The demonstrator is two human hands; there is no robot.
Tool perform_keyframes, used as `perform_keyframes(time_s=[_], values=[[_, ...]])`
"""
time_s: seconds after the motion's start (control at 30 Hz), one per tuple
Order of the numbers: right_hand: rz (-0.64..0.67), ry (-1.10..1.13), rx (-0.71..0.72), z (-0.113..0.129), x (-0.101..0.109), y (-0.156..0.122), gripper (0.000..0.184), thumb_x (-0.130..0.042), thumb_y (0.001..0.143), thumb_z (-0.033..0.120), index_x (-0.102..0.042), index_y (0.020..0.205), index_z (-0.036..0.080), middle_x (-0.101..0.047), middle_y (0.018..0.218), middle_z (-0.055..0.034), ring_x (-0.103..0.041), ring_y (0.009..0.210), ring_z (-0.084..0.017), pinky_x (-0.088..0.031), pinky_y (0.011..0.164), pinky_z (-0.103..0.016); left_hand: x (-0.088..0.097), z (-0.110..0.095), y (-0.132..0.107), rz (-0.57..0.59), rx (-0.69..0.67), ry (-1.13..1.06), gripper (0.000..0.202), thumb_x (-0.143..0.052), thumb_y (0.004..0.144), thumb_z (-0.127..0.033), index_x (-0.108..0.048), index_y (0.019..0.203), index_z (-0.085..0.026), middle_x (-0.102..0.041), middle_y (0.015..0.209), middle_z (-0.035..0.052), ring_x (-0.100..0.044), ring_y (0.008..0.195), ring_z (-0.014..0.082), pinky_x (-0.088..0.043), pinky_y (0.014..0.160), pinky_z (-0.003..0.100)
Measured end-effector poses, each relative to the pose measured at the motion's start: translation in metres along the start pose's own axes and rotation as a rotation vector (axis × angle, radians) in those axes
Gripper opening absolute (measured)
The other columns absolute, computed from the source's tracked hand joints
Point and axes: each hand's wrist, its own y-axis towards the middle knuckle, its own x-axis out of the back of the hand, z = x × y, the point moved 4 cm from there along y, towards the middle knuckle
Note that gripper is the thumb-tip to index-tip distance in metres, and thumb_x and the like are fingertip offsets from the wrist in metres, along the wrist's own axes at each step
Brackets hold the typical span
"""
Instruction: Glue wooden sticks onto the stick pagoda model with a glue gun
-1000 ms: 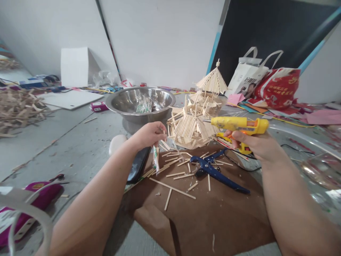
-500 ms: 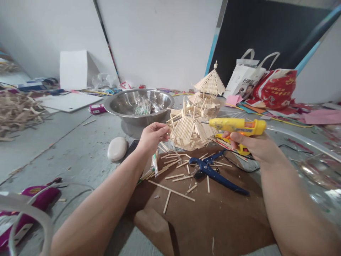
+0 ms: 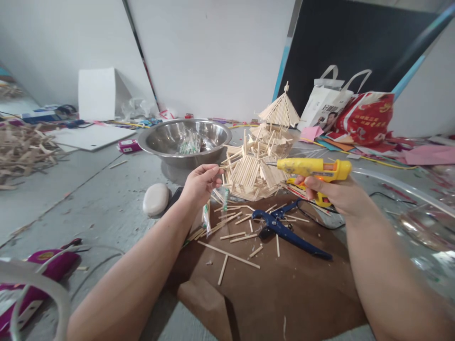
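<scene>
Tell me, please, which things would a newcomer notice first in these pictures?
The bright yellow glue gun in the right hand catches the eye first, right of centre. Just left of it in the picture stand pale stick structures, with a pointed roof at the top. Nearer the viewer, a blue hand tool lies on the brown sheet, among loose sticks.

The stick model [image 3: 250, 171] blocks my way ahead, with the blue tool [image 3: 282, 228] nearer. I could pass over the brown sheet's [image 3: 287, 296] near part.
</scene>
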Motion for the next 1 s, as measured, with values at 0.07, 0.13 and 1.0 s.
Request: perform_keyframes(time_s=[0.07,0.13,1.0], values=[[-0.012,0.012,-0.024,-0.001,0.0,0.0,0.032,-0.066,0.056,0.044,-0.061,0.069,0.016,-0.054,0.048,0.0014,-0.047,0.042,-0.009,-0.035,0.042,-0.022,0.004,0.001,0.002,-0.011,0.046,-0.009,0.011,-0.06,0.062,-0.012,-0.053,0.07,-0.013,-0.063,0.059,0.001,-0.051,0.04,0.0057,-0.039,0.036,0.015],[-0.028,0.014,-0.032,-0.002,0.0,-0.001,0.033,-0.067,0.055,0.044,-0.062,0.069,0.015,-0.053,0.047,0.0014,-0.046,0.042,-0.009,-0.035,0.042,-0.022,0.006,0.004,0.003,0.001,0.114,-0.03,0.008,-0.058,0.063,-0.01,-0.054,0.069,-0.012,-0.063,0.06,0.0016,-0.052,0.04,0.0053,-0.04,0.037,0.015],[0.02,-0.014,0.018,-0.005,0.0,0.003,0.03,-0.063,0.06,0.044,-0.061,0.07,0.016,-0.054,0.047,0.0014,-0.048,0.044,-0.01,-0.037,0.046,-0.024,-0.005,0.006,-0.005,-0.05,-0.232,0.768,0.025,-0.061,0.061,-0.038,-0.058,0.058,-0.013,-0.047,0.042,-0.004,-0.041,0.039,0.0052,-0.031,0.041,0.019]])
